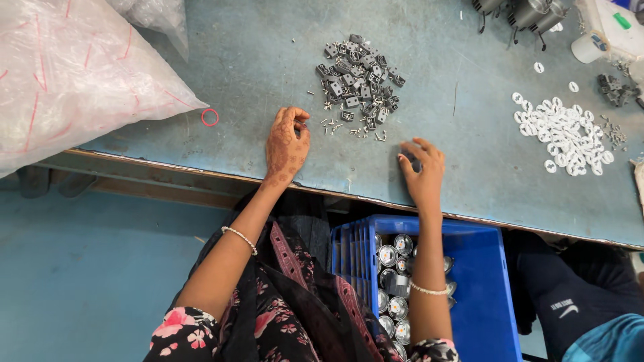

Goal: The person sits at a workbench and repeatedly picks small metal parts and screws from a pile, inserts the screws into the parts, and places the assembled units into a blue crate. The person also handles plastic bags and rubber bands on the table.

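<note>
I count one heap of grey metal brackets [359,77], one heap of white rings [563,134], one red rubber band [210,117], one blue crate [483,281] and two clear plastic bags [74,74].

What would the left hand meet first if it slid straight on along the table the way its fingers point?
Probably the loose screws just past the left hand, then the pile of grey parts beyond them; its fingers are curled, so the line is approximate.

left hand [287,144] pinched, right hand [422,171] flat (fingers spread)
</note>
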